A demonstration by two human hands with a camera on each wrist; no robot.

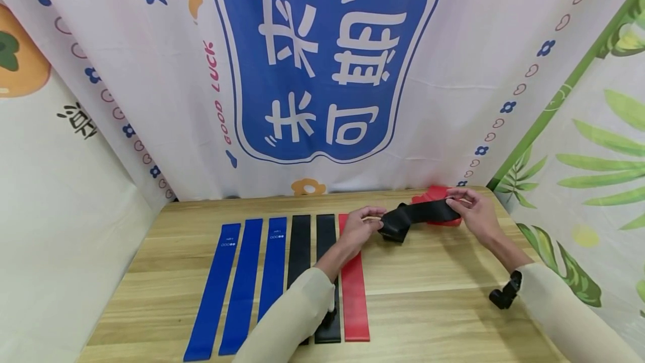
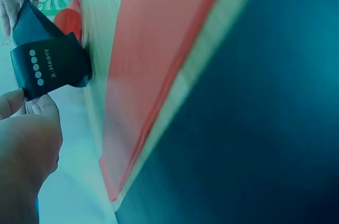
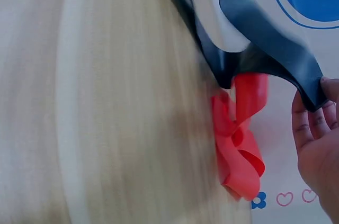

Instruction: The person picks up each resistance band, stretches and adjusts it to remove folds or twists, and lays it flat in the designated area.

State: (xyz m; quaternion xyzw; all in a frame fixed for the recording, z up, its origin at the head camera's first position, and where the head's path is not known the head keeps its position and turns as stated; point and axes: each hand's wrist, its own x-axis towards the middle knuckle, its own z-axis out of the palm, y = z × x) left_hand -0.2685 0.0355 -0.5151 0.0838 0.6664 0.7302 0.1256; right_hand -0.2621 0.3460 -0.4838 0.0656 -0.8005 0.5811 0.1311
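A black resistance band is held up off the table, bent and twisted. My left hand pinches its left part, and my right hand pinches its right end between thumb and fingers. White "X-Heavy" print with a row of dots shows on the black band in the left wrist view. Crumpled on the table behind the right end lies red band material. Flat under my left forearm runs a red band, partly covered by the hand and wrist.
Left of the flat red band lie two black bands and three blue bands, side by side on the wooden table. A printed curtain hangs along the table's back edge. Each wrist carries a black strap device.
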